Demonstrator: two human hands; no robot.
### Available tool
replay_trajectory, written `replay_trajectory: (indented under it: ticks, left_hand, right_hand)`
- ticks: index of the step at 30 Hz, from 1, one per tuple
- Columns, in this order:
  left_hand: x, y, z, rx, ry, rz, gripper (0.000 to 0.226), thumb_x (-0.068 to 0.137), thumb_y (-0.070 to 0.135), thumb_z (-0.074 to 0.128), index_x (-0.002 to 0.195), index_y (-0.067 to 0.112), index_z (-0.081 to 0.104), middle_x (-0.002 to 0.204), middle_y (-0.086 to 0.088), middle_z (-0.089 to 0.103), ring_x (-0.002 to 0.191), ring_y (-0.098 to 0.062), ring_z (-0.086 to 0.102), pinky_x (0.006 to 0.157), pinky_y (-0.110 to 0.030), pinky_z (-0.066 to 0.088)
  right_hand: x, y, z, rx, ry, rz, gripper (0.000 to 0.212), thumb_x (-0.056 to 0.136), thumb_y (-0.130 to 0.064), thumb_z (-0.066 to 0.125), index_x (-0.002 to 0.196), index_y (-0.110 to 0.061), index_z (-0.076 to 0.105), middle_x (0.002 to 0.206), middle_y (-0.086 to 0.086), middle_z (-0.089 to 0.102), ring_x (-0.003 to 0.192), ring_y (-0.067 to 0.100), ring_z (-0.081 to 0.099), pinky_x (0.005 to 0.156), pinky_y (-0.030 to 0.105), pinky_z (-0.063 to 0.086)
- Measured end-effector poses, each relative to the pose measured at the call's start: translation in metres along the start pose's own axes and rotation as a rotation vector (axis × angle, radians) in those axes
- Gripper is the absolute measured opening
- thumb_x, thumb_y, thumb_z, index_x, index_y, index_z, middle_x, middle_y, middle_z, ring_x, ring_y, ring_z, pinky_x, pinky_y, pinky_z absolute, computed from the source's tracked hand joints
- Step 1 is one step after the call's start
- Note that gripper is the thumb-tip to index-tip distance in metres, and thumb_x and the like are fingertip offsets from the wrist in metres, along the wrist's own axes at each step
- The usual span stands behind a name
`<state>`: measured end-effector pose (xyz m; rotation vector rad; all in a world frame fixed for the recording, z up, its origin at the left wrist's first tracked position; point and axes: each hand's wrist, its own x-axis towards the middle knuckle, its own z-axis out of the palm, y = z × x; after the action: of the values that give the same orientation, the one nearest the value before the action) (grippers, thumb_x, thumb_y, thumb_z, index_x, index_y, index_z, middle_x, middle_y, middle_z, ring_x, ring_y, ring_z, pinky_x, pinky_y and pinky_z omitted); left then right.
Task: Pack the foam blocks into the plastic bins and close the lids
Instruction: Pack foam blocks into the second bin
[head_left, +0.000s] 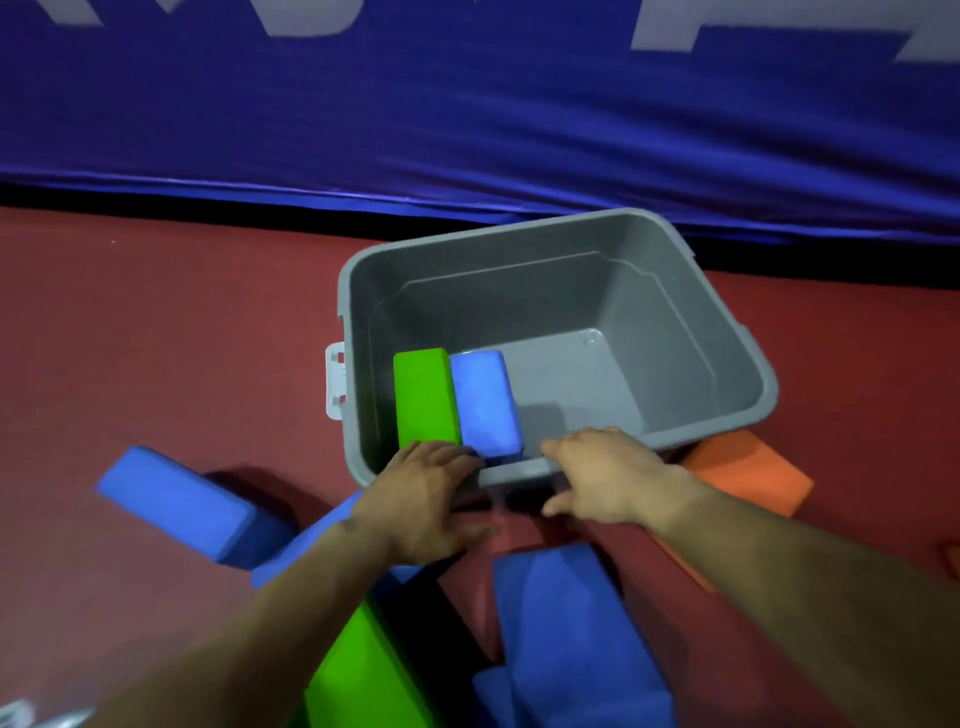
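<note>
Loose blue rectangular foam blocks (571, 618) and one green foam slab (358, 680) are lying nearest, unpacked. Left hand (423, 501), fingers straight and together, is touching the edge-standing green foam block (423, 397) and blue foam block (483, 400) in the left corner of the grey plastic bin (675, 312), likely saving room. Right hand (608, 475), fingers loosely spread, is resting on the near rim, probably steadying it.

1. Red floor (156, 338): middle band and lower left of frame.
2. Blue banner (467, 130): spans the top, wrinkled; white lettering (311, 15) cut off at the upper edge.
3. Black strip (208, 200): between banner and floor.
4. Pale blurred object (21, 712): lower left corner, unidentifiable.
</note>
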<state>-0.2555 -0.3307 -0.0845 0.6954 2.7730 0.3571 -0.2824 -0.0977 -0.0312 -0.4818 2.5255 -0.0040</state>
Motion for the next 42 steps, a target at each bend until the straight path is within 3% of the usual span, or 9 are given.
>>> replay_trajectory:
  ticks: [3,7,11,15,19,22,28,37,42]
  left_hand:
    - [-0.002,0.019,0.006,-0.050,-0.011,-0.004,0.048,0.082,0.054,0.046,0.106,0.019,0.069,0.122,-0.001,0.069,0.113,-0.026,0.064,0.094,-0.041,0.050]
    - [-0.013,0.048,0.014,-0.089,-0.044,0.033,0.054,0.084,0.055,0.038,0.110,0.018,0.068,0.129,0.002,0.066,0.120,-0.021,0.060,0.097,-0.038,0.048]
    - [-0.034,0.070,0.031,-0.153,-0.055,0.042,0.032,0.088,0.050,0.049,0.098,0.025,0.065,0.118,0.005,0.068,0.109,-0.018,0.063,0.092,-0.024,0.045]
    - [-0.044,0.084,0.039,-0.160,-0.048,-0.003,0.037,0.084,0.054,0.049,0.099,0.026,0.069,0.107,0.006,0.070,0.094,-0.019,0.068,0.082,-0.023,0.048]
    - [-0.027,0.107,0.022,0.047,-0.080,0.001,0.055,0.082,0.056,0.046,0.128,0.032,0.064,0.117,0.006,0.069,0.100,-0.023,0.070,0.082,-0.039,0.058]
    - [0.001,0.163,0.004,0.092,-0.068,-0.018,0.066,0.070,0.055,0.050,0.113,0.010,0.071,0.106,-0.010,0.072,0.093,-0.035,0.071,0.078,-0.046,0.058]
    - [0.061,0.285,0.001,0.074,-0.032,0.166,0.070,0.071,0.057,0.050,0.126,0.015,0.064,0.124,-0.008,0.067,0.114,-0.033,0.063,0.093,-0.047,0.055]
    - [0.099,0.378,0.008,0.083,-0.010,0.358,0.065,0.069,0.054,0.051,0.117,0.013,0.065,0.107,-0.006,0.068,0.100,-0.032,0.066,0.083,-0.043,0.057]
    - [0.123,0.426,0.019,0.096,-0.010,0.402,0.068,0.070,0.053,0.050,0.122,0.011,0.064,0.114,-0.009,0.069,0.105,-0.033,0.066,0.086,-0.045,0.057]
  right_hand:
    - [-0.014,0.008,0.008,-0.001,0.012,0.008,0.036,0.084,-0.020,0.064,0.120,-0.023,0.061,0.121,0.011,0.063,0.114,0.035,0.061,0.092,0.036,0.049]
    - [-0.045,0.019,0.024,-0.001,-0.046,-0.011,0.035,0.083,-0.017,0.064,0.117,-0.020,0.061,0.119,0.013,0.065,0.111,0.037,0.062,0.091,0.038,0.051]
    - [-0.087,0.023,0.042,0.075,-0.076,-0.021,0.036,0.088,-0.015,0.060,0.124,-0.016,0.058,0.126,0.015,0.062,0.117,0.038,0.059,0.098,0.042,0.049]
    - [-0.108,0.034,0.060,0.180,0.003,-0.069,0.028,0.089,-0.019,0.064,0.116,-0.012,0.060,0.119,0.015,0.065,0.110,0.037,0.063,0.092,0.042,0.049]
    - [-0.132,0.065,0.057,0.272,0.129,-0.112,0.038,0.092,-0.039,0.065,0.116,-0.010,0.059,0.117,0.016,0.066,0.108,0.037,0.062,0.090,0.041,0.049]
    - [-0.153,0.105,0.067,0.284,0.223,-0.110,0.045,0.093,-0.045,0.061,0.121,-0.010,0.059,0.121,0.016,0.065,0.114,0.035,0.060,0.098,0.046,0.047]
    - [-0.199,0.180,0.081,0.229,0.295,0.020,0.054,0.093,-0.049,0.057,0.133,-0.013,0.055,0.137,0.009,0.056,0.132,0.028,0.047,0.110,0.047,0.036]
    - [-0.259,0.246,0.077,0.217,0.299,0.139,0.059,0.093,-0.050,0.057,0.140,-0.016,0.047,0.145,0.007,0.048,0.140,0.028,0.037,0.113,0.054,0.031]
    - [-0.289,0.284,0.085,0.226,0.278,0.218,0.064,0.095,-0.050,0.054,0.146,-0.014,0.041,0.150,0.008,0.043,0.144,0.028,0.032,0.116,0.054,0.027]
